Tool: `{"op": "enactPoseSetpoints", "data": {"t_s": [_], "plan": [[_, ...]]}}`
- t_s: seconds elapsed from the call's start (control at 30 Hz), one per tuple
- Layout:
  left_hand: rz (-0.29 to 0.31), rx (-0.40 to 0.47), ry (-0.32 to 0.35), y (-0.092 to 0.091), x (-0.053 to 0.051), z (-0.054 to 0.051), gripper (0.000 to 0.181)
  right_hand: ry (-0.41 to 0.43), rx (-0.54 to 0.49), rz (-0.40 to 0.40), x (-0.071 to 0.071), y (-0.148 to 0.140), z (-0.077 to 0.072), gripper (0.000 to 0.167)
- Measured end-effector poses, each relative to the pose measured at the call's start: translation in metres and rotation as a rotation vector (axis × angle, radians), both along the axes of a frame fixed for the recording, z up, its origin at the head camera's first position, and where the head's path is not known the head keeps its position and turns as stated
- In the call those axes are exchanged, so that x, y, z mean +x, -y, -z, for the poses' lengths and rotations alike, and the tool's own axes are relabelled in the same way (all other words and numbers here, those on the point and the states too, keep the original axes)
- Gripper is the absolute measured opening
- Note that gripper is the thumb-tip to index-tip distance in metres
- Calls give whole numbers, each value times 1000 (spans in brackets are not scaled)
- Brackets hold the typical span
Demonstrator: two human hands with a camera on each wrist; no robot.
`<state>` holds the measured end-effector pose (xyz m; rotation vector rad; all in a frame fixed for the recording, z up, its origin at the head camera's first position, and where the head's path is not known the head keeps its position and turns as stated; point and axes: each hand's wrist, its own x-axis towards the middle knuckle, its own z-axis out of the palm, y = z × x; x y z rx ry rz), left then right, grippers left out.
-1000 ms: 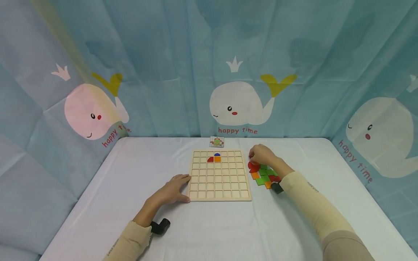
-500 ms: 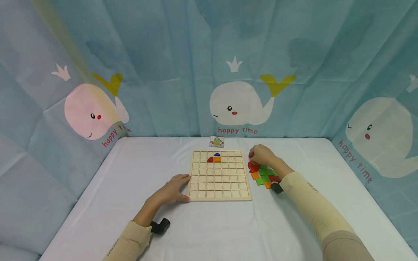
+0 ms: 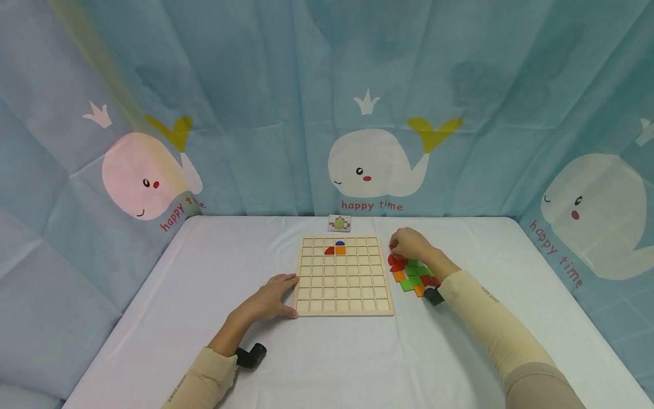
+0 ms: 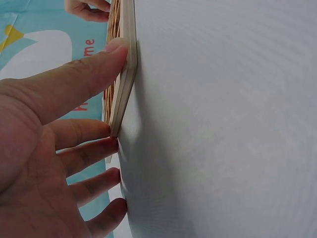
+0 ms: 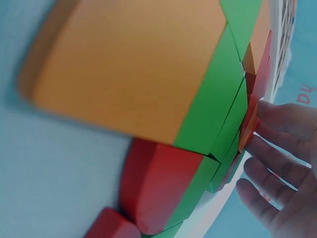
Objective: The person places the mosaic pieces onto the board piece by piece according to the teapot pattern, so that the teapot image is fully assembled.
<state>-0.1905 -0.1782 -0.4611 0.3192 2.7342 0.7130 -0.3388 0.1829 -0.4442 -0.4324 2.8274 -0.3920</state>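
The wooden grid board [image 3: 342, 291] lies flat, holding a red quarter-round piece [image 3: 330, 251], an orange square [image 3: 340, 250] and a blue half-round piece [image 3: 339, 243] near its far edge. Spread fingers of the left hand [image 3: 268, 298] touch the board's left side, the thumb at its near corner; the left wrist view shows this hand [image 4: 39, 158] against the board's edge [image 4: 126, 89]. Right of the board, the right hand [image 3: 411, 243] is at the far end of the coloured pieces [image 3: 413, 270]. In the right wrist view its thumb and index finger pinch an orange piece [image 5: 251, 126].
A small patterned card [image 3: 339, 223] lies beyond the board, close to the table's far edge. Several green, red and orange pieces lie beside the board, partly under the right forearm. A whale-printed curtain [image 3: 378, 165] hangs behind the white table [image 3: 327, 363].
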Motion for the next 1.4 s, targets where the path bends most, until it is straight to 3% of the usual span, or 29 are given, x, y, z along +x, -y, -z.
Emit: {"op": "enactPoseSetpoints", "data": {"t_s": [0.7,0.9,1.23,1.4], "plan": [[3,6,-4,1,1,0,87,-67,-110,-11,4,-2,1,28],[2,0,-3,1,1,0,87,-86,-115,-24,4,-1,-1,28],[-1,-8,-1,0,2,-1,86,-52,-107,18,4,4,-5,32],[-5,-9,3,-1,2,-2,86,-80,-93,-13,4,5,-5,30]]}}
